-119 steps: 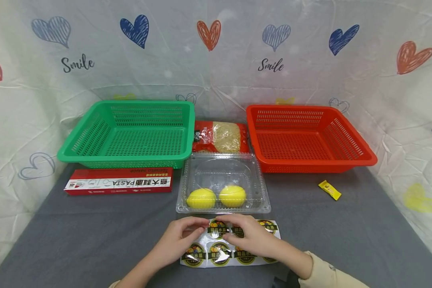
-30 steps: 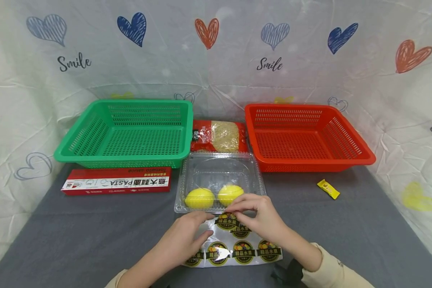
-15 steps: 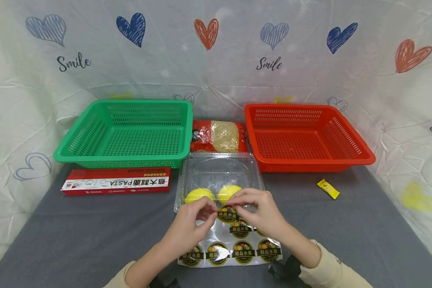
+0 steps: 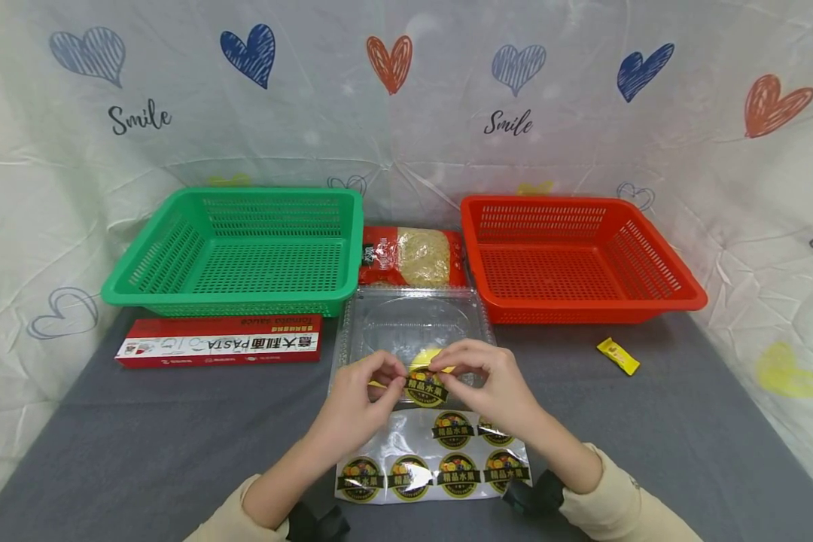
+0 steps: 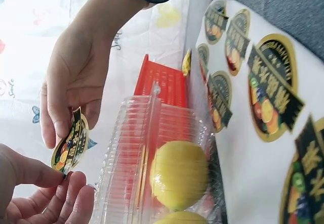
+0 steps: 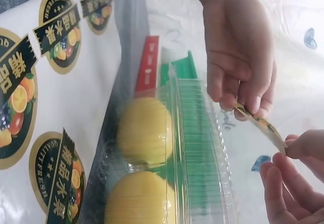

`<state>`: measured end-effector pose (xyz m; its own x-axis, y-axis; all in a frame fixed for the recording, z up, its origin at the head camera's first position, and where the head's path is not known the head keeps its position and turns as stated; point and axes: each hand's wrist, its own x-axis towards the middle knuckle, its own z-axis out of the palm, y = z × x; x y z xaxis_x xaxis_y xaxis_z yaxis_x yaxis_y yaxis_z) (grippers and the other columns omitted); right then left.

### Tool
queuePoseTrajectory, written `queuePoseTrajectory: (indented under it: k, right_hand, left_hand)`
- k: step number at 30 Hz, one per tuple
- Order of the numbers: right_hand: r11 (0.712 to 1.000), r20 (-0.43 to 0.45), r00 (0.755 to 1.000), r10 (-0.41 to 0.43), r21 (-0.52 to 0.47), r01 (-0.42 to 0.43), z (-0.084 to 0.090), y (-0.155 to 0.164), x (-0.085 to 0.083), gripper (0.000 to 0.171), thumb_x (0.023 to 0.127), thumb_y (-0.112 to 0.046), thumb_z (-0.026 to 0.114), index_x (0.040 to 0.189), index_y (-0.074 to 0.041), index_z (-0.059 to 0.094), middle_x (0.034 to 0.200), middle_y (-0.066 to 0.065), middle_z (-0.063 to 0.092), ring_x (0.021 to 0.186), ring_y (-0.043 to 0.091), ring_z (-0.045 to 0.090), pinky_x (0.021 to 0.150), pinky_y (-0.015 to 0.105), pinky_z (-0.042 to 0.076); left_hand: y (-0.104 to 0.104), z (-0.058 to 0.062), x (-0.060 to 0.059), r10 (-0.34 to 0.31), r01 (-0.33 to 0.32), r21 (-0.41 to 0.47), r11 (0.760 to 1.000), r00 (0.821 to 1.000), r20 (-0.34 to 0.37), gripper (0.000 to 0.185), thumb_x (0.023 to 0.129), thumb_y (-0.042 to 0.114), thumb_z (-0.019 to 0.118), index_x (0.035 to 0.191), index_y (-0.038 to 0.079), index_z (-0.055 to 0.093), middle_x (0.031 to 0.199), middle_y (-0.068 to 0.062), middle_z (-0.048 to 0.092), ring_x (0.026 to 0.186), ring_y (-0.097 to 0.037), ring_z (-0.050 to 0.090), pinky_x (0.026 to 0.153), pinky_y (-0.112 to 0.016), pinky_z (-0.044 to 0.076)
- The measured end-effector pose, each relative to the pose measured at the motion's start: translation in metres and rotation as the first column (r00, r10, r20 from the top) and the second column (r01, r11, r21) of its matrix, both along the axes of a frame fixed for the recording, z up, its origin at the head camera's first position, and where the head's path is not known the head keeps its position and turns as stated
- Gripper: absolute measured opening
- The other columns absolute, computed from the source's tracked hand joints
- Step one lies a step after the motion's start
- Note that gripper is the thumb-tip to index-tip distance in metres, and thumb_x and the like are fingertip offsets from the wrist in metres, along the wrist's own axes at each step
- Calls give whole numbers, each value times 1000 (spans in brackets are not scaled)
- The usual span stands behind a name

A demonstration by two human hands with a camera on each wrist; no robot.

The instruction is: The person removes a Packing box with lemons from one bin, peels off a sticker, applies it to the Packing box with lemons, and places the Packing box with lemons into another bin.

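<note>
Between my two hands is a round black-and-gold fruit sticker (image 4: pixel 425 387), off its sheet. My left hand (image 4: pixel 359 399) pinches the sticker's left edge between thumb and fingers; my right hand (image 4: pixel 491 384) pinches its right edge. In the right wrist view the sticker (image 6: pixel 260 125) bows slightly. It overlaps the front of a clear plastic clamshell box (image 4: pixel 413 320), which is closed over two yellow lemons (image 5: pixel 179 173), partly hidden by my hands in the head view. Below my hands lies the white sticker sheet (image 4: pixel 406 433), with several stickers on it and a bare patch at its upper left.
Behind stand a green basket (image 4: pixel 233 309) at left and a red basket (image 4: pixel 589 312) at right. A red-and-white bag (image 4: pixel 416 256) lies between them. A red pasta box (image 4: pixel 220 342) lies before the green basket, a small yellow packet (image 4: pixel 618 356) at right.
My right hand has peeled the sticker off the sheet and carried it forward to the clamshell's front. My left hand has come up from the sheet and taken the sticker's other edge.
</note>
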<state>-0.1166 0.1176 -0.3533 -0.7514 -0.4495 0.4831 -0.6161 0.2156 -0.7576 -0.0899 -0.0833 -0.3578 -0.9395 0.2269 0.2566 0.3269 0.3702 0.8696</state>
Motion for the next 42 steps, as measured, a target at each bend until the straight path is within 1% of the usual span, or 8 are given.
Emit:
queuePoseTrajectory:
  k: [5,10,12,17,20,30,35,42]
  right_hand:
    - [1000,28,1000,-2,21,1,2,0,-2,19,75,7,69,93,0,70,91,8,66,82,18,62,65,28,54]
    - [996,45,997,-63,59,60,23,-6,3,16,74,11,69,88,5,69,83,12,66,71,18,63,61,29,54]
    - [994,46,995,-87,73,83,21,-5,-1,13,75,7,70,87,2,70,81,8,67,69,15,62,59,27,54]
    - [989,65,991,-120,91,114,-1,0,-19,12,76,-4,73,88,-7,73,83,-1,68,71,8,61,59,24,53]
    - [988,89,987,-133,90,125,-1,-1,-23,12,77,-5,72,89,-6,73,84,1,69,71,10,62,59,25,53]
    - [974,88,976,-197,130,185,1,-8,-41,12,79,-7,71,91,-7,73,86,2,69,67,8,62,59,24,52]
    - [966,80,973,-216,162,201,0,-11,-47,12,80,-9,70,92,-8,73,87,3,69,64,7,61,56,24,52]
    - [951,43,969,-243,206,229,-5,-15,-54,11,80,-9,70,90,-8,73,87,3,69,64,8,59,55,23,50]
  left_hand:
    - [-1,4,-7,64,-64,33,997,998,-5,11,82,-3,61,84,8,61,81,-4,63,73,-10,61,61,-20,52]
    - [-1,9,-13,86,-86,58,995,996,2,10,82,-3,61,84,7,61,80,-4,62,72,-10,61,61,-21,53]
    - [-1,9,-16,99,-99,45,994,995,-1,10,82,-2,62,84,8,61,80,-4,62,72,-10,61,61,-21,52]
    - [-1,11,-21,116,-115,43,992,993,-7,9,83,0,63,85,8,60,81,-4,62,72,-10,61,61,-22,53]
    - [0,12,-24,124,-124,42,991,992,-14,9,83,-1,62,86,7,60,81,-4,62,71,-11,61,62,-22,53]
    - [1,11,-40,194,-203,-68,977,973,-126,6,83,3,62,86,8,64,78,0,63,69,-9,59,60,-21,52]
    - [1,7,-47,194,-211,-95,973,967,-163,6,82,3,64,86,6,65,77,0,63,69,-8,59,59,-20,51]
    - [2,7,-53,179,-225,-211,951,960,-216,7,81,4,66,88,6,66,78,-1,64,70,-11,59,60,-23,50]
